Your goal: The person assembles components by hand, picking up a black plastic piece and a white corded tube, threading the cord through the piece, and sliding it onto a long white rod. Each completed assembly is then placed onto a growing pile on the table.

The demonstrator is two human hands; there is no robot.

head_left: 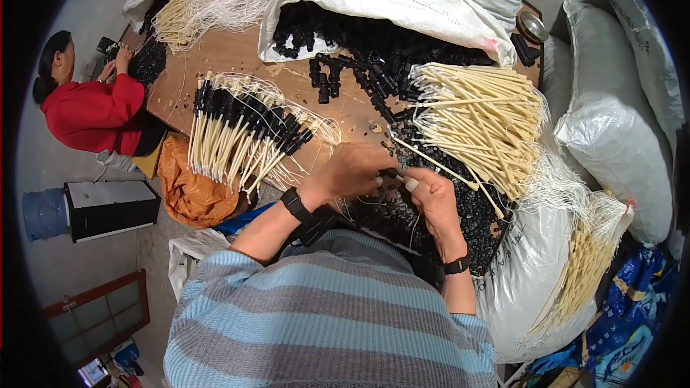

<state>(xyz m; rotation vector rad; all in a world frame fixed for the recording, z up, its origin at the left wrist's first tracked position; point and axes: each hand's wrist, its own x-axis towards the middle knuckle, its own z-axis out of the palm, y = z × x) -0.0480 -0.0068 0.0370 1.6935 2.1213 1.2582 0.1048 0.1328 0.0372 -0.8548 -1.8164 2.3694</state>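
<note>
My left hand (350,171) and my right hand (428,198) meet over a heap of small black plastic caps (474,226) in front of me. Between their fingertips they pinch one cream stick (431,162) with a small black cap at its near end; the stick points up and to the right. A pile of loose cream sticks with white strings (485,118) lies just right of my hands. To the left a row of sticks fitted with black caps (241,133) is laid out on the wooden table (215,57).
An open white sack of black caps (402,11) lies at the back of the table. Full white sacks (618,129) stand to the right. Another person in a red top (90,111) works at the table's far left end. An orange bag (188,187) hangs below the table edge.
</note>
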